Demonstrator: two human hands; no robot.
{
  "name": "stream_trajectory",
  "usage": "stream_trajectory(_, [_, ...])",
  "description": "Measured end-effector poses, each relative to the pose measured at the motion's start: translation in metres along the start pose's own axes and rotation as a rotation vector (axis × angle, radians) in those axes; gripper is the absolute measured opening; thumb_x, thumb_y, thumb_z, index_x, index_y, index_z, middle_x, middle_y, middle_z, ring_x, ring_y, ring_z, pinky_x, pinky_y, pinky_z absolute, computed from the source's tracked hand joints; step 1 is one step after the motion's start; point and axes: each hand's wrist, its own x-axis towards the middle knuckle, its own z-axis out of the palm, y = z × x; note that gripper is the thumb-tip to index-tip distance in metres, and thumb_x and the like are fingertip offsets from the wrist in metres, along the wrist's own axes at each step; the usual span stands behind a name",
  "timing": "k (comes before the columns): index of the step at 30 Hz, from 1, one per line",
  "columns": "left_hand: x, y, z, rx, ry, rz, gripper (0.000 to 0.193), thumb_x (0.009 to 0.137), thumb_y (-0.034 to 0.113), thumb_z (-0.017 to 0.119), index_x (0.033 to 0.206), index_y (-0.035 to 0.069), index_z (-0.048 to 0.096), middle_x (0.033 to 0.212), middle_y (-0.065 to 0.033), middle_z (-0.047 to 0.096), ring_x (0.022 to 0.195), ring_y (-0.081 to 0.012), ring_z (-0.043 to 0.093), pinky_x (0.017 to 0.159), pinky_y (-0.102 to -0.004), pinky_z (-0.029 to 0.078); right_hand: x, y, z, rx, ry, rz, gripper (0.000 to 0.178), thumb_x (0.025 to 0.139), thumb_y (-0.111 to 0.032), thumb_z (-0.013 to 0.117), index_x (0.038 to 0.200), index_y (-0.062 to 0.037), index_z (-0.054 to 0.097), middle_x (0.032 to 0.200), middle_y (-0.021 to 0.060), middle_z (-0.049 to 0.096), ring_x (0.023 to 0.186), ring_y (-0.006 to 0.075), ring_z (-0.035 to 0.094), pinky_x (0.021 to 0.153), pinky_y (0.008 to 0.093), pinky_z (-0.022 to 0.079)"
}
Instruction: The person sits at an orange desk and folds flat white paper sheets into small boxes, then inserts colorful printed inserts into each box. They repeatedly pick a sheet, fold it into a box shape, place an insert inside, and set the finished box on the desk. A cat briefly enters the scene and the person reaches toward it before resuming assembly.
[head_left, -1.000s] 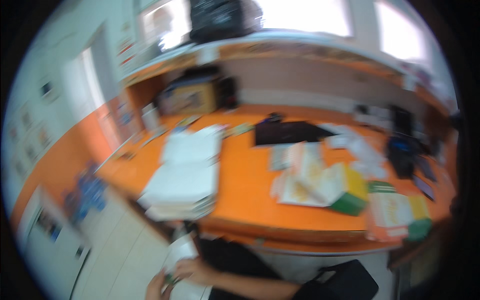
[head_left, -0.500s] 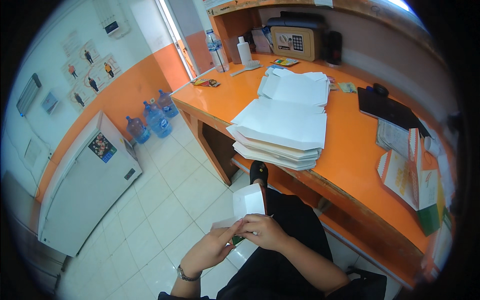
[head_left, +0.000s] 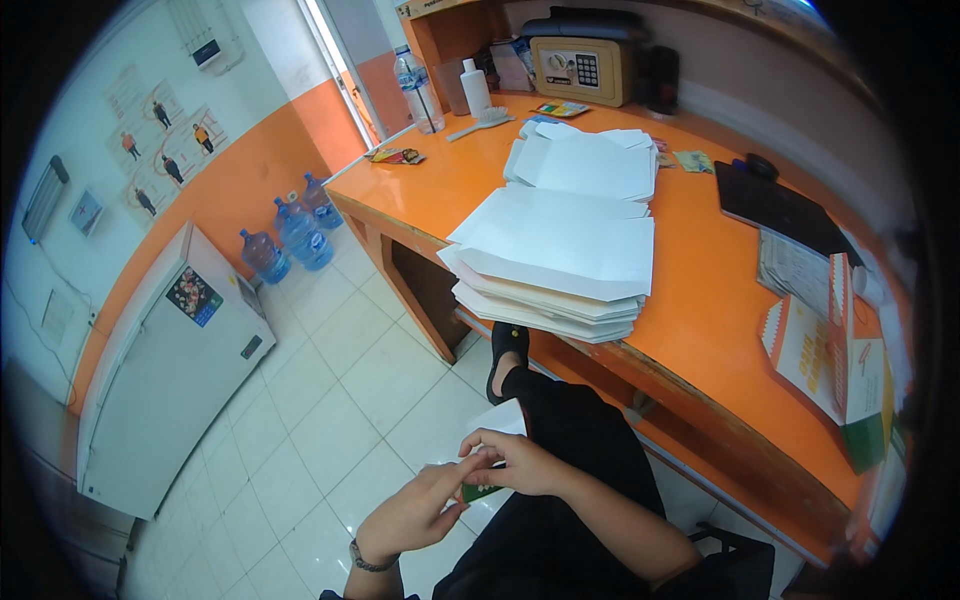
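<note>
Over my lap, both hands meet on a small carton of thin card (head_left: 509,417), white inside with a green patch showing under the fingers. My left hand (head_left: 412,507), with a watch on its wrist, has its fingers closed at the carton's near edge. Bent fingers of my right hand (head_left: 527,464) pinch the card right beside the left fingertips. Much of the carton is hidden behind the hands. On the orange desk ahead lies a tall stack of white flat carton blanks (head_left: 560,240).
Printed folded cartons (head_left: 812,355) stand at the desk's right end, near a black tablet-like slab (head_left: 775,215). Farther back are a safe (head_left: 578,72), a hairbrush (head_left: 484,122) and bottles. A chest freezer (head_left: 180,370) and water jugs (head_left: 303,240) stand left on the tiled floor.
The carton's upright white panel shows less now, lower and partly behind my right hand. My right fingers have lifted and curled over the card. The whole view has shifted slightly.
</note>
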Motion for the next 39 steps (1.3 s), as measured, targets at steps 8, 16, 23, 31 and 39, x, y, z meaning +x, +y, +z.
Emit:
stream_trajectory(8, [-0.023,-0.008,-0.013,-0.142,0.214,-0.196,0.054,0.074,-0.004,0.053,0.128,0.003,0.046,0.091,-0.0090,0.055,0.084,-0.0209,0.056,0.083,-0.0316,0.044,-0.012,-0.027,-0.002,-0.212,0.019,0.074,0.028,0.087,-0.016,0.069,0.111,-0.0063,0.059,0.091,0.0044,0.067,0.089,0.0124,0.062,0.082,0.0269,0.046])
stream_trajectory(16, [-0.030,-0.041,-0.032,-0.160,0.858,-0.335,0.032,0.081,0.007,0.052,0.112,0.002,0.051,0.105,-0.0082,0.055,0.107,-0.0186,0.050,0.090,-0.0283,0.040,-0.014,-0.032,-0.013,-0.353,-0.135,-0.112,0.016,0.087,-0.013,0.066,0.099,-0.0032,0.068,0.093,0.0077,0.068,0.084,0.0195,0.065,0.074,0.0282,0.049])
stream_trajectory(23, [-0.010,-0.022,-0.001,0.228,0.221,-0.093,0.014,0.087,0.017,0.064,0.098,0.009,0.068,0.115,-0.0094,0.062,0.126,-0.0285,0.047,0.111,-0.0585,0.017,-0.012,-0.029,-0.015,-0.352,-0.058,-0.076,0.015,0.085,-0.011,0.067,0.097,-0.0015,0.067,0.092,0.0090,0.068,0.083,0.0191,0.065,0.074,0.0291,0.049])
stream_trajectory(31, [-0.010,-0.062,0.001,-0.063,0.077,-0.150,0.017,0.085,0.023,0.069,0.084,0.007,0.067,0.097,-0.0061,0.067,0.099,-0.0239,0.061,0.105,-0.0554,0.030,-0.013,-0.029,-0.015,-0.372,-0.075,-0.108,0.019,0.081,-0.014,0.072,0.092,-0.0002,0.065,0.090,0.0093,0.067,0.083,0.0194,0.064,0.075,0.0296,0.049])
stream_trajectory(39, [-0.001,-0.061,0.011,-0.019,0.077,-0.241,0.017,0.087,0.018,0.064,0.078,0.004,0.066,0.073,-0.0074,0.065,0.078,-0.0236,0.062,0.101,-0.0469,0.038,-0.013,-0.021,-0.009,-0.555,-0.046,-0.184,0.015,0.082,-0.015,0.069,0.094,-0.0051,0.066,0.091,0.0075,0.064,0.085,0.0225,0.063,0.083,0.0326,0.046])
